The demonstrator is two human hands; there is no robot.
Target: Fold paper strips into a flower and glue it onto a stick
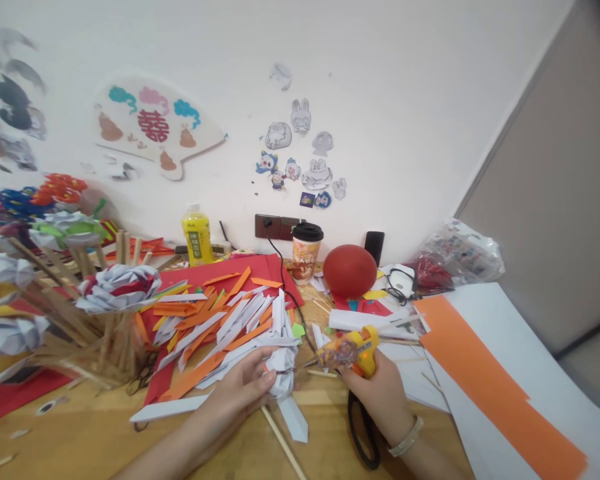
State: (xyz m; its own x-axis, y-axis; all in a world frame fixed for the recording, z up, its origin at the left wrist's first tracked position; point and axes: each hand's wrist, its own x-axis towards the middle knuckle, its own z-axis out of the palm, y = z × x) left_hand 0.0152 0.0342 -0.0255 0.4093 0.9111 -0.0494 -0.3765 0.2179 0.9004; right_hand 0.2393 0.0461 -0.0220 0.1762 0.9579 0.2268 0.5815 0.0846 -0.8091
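Note:
My left hand [253, 383] is closed around a white folded-paper flower [283, 373], thumb on its near side. A thin wooden stick [281, 441] slants down from beneath the flower, and a white paper strip [294, 419] hangs beside it. In my right hand [380, 393] is a yellow hot glue gun [365, 350], gripped by its handle. Its nozzle points left toward the flower, with a gap between them. An orange light shows on the gun's body. Behind the flower lies a heap of folded white and orange paper strips [230, 320].
At left, finished paper flowers [120, 288] on sticks stand in a holder. A yellow bottle [197, 237], a lidded cup [307, 253] and a red balloon [350, 271] line the back. Orange paper [495, 380] lies over white sheets at right. A black cable [283, 260] runs from the wall socket.

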